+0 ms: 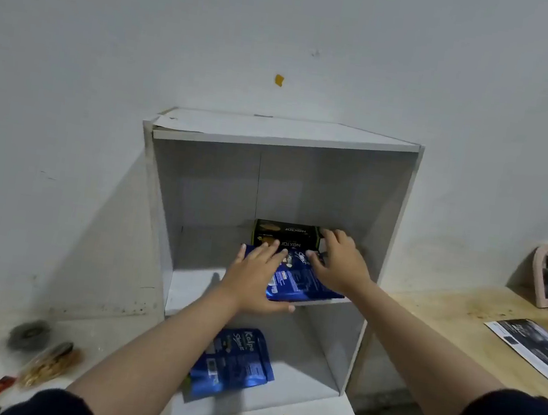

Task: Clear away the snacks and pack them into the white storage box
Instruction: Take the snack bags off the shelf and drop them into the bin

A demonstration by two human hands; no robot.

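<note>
1. Nearest, a clear bag of snacks (pixel 48 364) waits unpacked on the counter, left.
2. In the white storage box (pixel 391 221), a blue pouch (pixel 236 361) lies on the lower shelf.
3. Left hand (pixel 254 274) and right hand (pixel 338 263), fingers straight, press a second blue pouch (pixel 301 281) on the upper shelf.
4. Slide it flat against the black Nextar box (pixel 284 238), probably.

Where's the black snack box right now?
The black snack box sits at the back of the white storage box's upper shelf, right of centre, behind the blue pouch under both hands.
</note>
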